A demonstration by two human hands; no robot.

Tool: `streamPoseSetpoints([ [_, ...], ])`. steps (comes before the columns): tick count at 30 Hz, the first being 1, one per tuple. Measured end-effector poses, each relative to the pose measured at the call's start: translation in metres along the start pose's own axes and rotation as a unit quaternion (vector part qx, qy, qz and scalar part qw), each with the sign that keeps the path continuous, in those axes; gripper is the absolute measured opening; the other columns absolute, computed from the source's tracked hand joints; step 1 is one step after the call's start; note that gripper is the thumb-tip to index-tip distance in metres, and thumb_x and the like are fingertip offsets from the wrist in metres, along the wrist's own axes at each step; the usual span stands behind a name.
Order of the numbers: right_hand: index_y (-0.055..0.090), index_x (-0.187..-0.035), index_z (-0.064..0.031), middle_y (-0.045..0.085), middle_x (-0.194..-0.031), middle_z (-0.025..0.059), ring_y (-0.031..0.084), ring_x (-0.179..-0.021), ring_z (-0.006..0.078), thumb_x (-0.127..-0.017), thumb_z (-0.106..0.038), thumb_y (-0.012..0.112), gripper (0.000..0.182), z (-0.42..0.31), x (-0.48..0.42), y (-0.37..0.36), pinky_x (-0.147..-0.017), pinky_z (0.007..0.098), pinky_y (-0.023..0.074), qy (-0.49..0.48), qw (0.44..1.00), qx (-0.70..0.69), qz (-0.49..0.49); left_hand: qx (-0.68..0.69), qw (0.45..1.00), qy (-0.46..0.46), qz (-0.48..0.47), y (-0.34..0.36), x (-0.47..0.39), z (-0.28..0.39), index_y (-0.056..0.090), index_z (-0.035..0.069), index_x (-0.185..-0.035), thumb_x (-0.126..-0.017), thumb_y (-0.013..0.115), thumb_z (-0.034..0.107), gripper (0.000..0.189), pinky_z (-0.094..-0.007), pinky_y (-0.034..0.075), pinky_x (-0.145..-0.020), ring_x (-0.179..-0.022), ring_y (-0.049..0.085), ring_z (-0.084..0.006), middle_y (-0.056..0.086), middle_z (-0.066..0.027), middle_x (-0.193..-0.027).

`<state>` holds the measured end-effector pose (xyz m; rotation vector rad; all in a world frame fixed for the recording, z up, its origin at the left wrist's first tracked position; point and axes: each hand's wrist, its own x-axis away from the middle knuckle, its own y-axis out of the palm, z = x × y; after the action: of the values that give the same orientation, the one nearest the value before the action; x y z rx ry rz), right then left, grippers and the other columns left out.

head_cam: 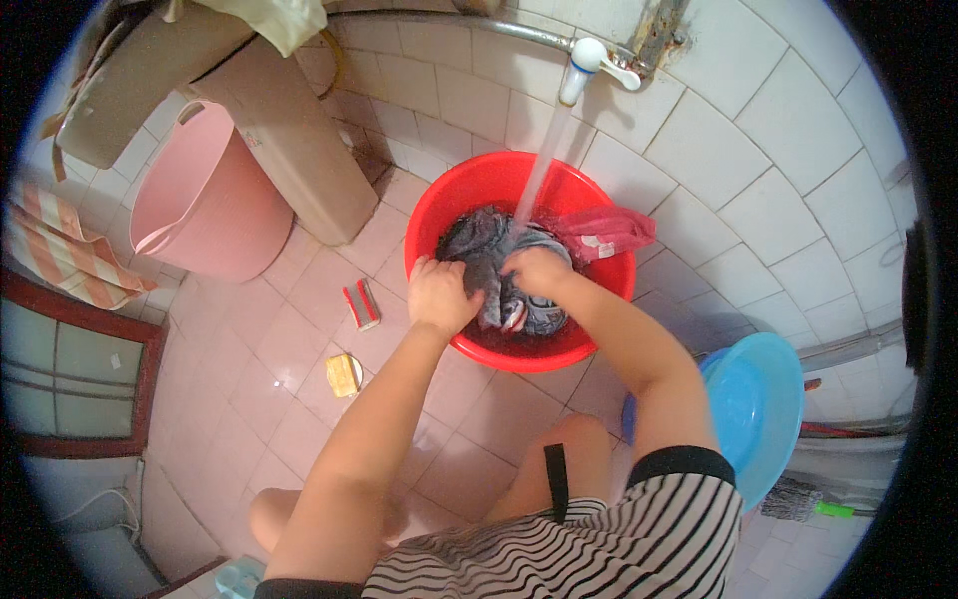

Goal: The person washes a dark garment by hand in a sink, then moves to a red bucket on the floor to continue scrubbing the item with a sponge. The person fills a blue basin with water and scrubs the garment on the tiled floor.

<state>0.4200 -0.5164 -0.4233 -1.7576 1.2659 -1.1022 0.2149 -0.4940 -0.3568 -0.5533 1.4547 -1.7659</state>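
Note:
A red plastic basin point(516, 361) stands on the floor, holding wet dark grey clothes point(479, 232) in water. My left hand point(441, 296) lies over the basin's left rim, its thumb towards the cloth; whether it grips the rim is hidden. My right hand point(537, 271) is inside the basin, fingers curled on a grey garment point(490, 296). Water runs from a white-handled tap point(580, 71) onto the clothes just above that hand. A pink-red cloth point(610, 228) with a white label hangs over the basin's right rim.
On the tiled floor left of the basin are a red-edged scrubbing brush point(361, 305) and a yellow soap bar point(343, 375). A pink tub point(217, 202) stands beside a beige pillar-like base point(299, 142). Blue basins point(756, 404) and a mop head point(789, 499) are at the right.

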Motion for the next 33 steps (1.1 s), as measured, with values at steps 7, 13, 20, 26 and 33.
streamPoseSetpoints([
  [7, 0.06, -0.098, -0.0046, 0.059, -0.093, 0.0142, 0.058, -0.08, 0.0321, -0.083, -0.019, 0.041, 0.028, 0.057, 0.033, -0.009, -0.078, 0.0417, 0.0415, 0.262, 0.918, 0.298, 0.022, 0.039, 0.999, -0.019, 0.024, -0.003, 0.003, 0.006, 0.061, 0.006, -0.072, -0.064, 0.063, 0.032, 0.027, -0.0359, 0.036, -0.086, -0.085, 0.054, -0.0268, 0.061, -0.0122, -0.077],
  [13, 0.05, -0.112, -0.0043, 0.056, -0.099, 0.0239, 0.056, -0.09, 0.0386, -0.071, -0.029, 0.056, 0.048, 0.019, 0.016, 0.007, -0.078, 0.0425, 0.0445, 0.311, 0.946, -0.064, 0.057, 0.04, 0.998, -0.008, 0.044, -0.003, 0.0, 0.002, 0.063, 0.007, -0.071, -0.059, 0.066, 0.03, 0.026, -0.0369, 0.041, -0.078, -0.078, 0.055, -0.0292, 0.061, -0.0139, -0.073],
  [20, 0.053, -0.112, -0.0053, 0.035, -0.115, 0.0261, 0.046, -0.1, 0.0468, -0.072, -0.027, 0.056, 0.046, -0.036, 0.022, -0.009, -0.082, 0.0425, 0.0437, 0.14, 0.99, 0.023, 0.003, 0.058, 0.996, 0.008, 0.061, -0.004, 0.003, 0.003, 0.06, 0.007, -0.067, -0.06, 0.066, 0.029, 0.024, -0.0363, 0.038, -0.08, -0.074, 0.055, -0.0274, 0.06, -0.0112, -0.069],
  [26, 0.058, -0.1, -0.0013, 0.053, -0.101, 0.0224, 0.057, -0.086, 0.0378, -0.075, -0.024, 0.052, 0.034, 0.01, -0.06, 0.095, -0.075, 0.038, 0.0472, 0.102, 0.856, 0.488, -0.137, 0.084, 0.993, 0.014, 0.084, 0.004, 0.0, 0.004, 0.06, 0.007, -0.064, -0.061, 0.066, 0.026, 0.02, -0.0365, 0.04, -0.076, -0.069, 0.056, -0.0281, 0.059, -0.0108, -0.065],
  [33, 0.06, -0.095, 0.0004, 0.057, -0.096, 0.0225, 0.058, -0.085, 0.0351, -0.074, -0.022, 0.051, 0.031, 0.025, -0.072, 0.09, -0.073, 0.0396, 0.0471, 0.247, 0.966, 0.081, 0.005, 0.061, 0.997, -0.003, 0.056, 0.003, -0.003, 0.002, 0.06, 0.007, -0.066, -0.06, 0.067, 0.023, 0.019, -0.0362, 0.04, -0.076, -0.072, 0.055, -0.0276, 0.059, -0.0112, -0.067],
])
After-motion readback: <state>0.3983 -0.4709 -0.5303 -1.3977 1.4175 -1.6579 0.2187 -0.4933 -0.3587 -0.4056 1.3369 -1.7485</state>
